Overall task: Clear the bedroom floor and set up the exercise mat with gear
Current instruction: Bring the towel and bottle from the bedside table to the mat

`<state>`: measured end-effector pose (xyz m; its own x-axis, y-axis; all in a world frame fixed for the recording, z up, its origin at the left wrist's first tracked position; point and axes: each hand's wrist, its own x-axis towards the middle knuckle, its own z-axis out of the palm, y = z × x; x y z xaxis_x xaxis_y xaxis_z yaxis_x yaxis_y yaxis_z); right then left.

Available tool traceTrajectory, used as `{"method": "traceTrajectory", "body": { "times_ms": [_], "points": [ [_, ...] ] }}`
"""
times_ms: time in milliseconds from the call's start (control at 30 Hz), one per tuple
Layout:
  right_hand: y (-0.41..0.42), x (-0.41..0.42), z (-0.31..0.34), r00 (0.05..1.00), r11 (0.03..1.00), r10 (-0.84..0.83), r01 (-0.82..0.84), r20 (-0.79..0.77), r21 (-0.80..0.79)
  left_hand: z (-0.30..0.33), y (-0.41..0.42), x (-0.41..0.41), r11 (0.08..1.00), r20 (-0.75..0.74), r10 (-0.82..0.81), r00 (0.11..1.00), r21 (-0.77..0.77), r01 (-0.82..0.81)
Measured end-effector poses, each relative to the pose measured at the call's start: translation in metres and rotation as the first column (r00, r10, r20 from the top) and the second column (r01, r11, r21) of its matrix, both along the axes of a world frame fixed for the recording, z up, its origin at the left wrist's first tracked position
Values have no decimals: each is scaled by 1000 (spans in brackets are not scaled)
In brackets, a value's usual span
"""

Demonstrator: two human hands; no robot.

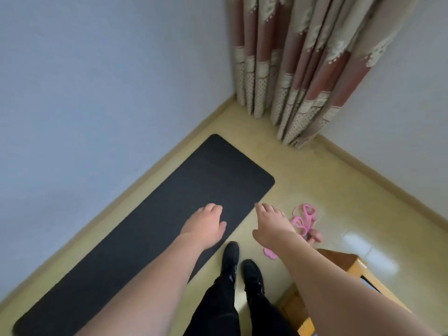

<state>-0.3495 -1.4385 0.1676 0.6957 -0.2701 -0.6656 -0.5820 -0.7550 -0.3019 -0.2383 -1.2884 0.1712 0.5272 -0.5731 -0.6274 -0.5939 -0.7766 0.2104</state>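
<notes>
Black exercise mat (155,229) lies flat along wall; both hands, left hand (206,225) and right hand (271,223), hover empty; pink resistance band (303,220) lies beside the mat.

One mat (150,229), one pink resistance band (304,221), two shoes (231,257), one curtain (308,64).

In the upper right of the frame you have a pleated curtain (303,69), pink and beige with dotted hems, hanging into the room corner and reaching the floor (339,190). The floor is glossy yellowish, with a bright reflection at the right. Pale walls (97,81) fill the upper left and far right, edged by a tan baseboard (155,166). At the lower right you see the corner of a wooden piece of furniture (349,263). Black shoes (231,255) and dark trousers (218,311) stand at bottom centre.
</notes>
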Motion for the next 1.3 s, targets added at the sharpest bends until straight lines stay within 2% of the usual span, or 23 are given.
{"method": "traceTrajectory", "body": {
  "times_ms": [133, 233, 333, 400, 533, 667, 700, 767, 867, 900, 933, 1133, 1300],
  "points": [
    [54, 27, 39, 982, 982, 187, -187, -1, 15, 37, 75, -8, 968, 58, 249, 967, -42, -247],
    [110, 50, 52, 934, 934, 358, -358, -5, 12, 50, 139, -22, 894, 64, 444, 894, -89, -438],
    [175, 65, 65, 857, 857, 515, -515, -21, 11, 58, 209, -41, 776, 69, 630, 774, -113, -621],
    [231, 71, 72, 773, 773, 634, -634, -16, 0, 63, 267, -61, 658, 60, 752, 657, -121, -743],
    [340, 66, 84, 598, 598, 802, -802, -3, 3, 72, 367, -106, 459, 70, 889, 453, -144, -877],
    [477, 36, 93, 396, 394, 917, -918, 54, 45, 75, 487, -178, 285, 105, 956, 273, -128, -950],
    [494, 30, 96, 380, 376, 923, -925, 63, 56, 76, 502, -188, 273, 111, 959, 261, -122, -954],
    [551, 8, 102, 290, 285, 952, -956, 94, 64, 82, 552, -225, 187, 117, 978, 175, -109, -976],
    [638, -27, 117, 155, 149, 980, -987, 123, 51, 91, 624, -280, 20, 135, 991, 3, -125, -992],
    [650, -31, 121, 144, 138, 981, -989, 128, 54, 93, 634, -287, -9, 137, 990, -28, -137, -991],
    [686, -46, 124, 71, 65, 987, -997, 142, 44, 96, 660, -311, -88, 136, 985, -109, -153, -984],
    [819, -111, 140, -174, -188, 966, -980, 193, 62, 109, 745, -402, -362, 134, 910, -393, -211, -908],
    [905, -139, 138, -301, -316, 935, -947, 187, 58, 107, 810, -442, -498, 124, 838, -531, -225, -838]
  ]
}}
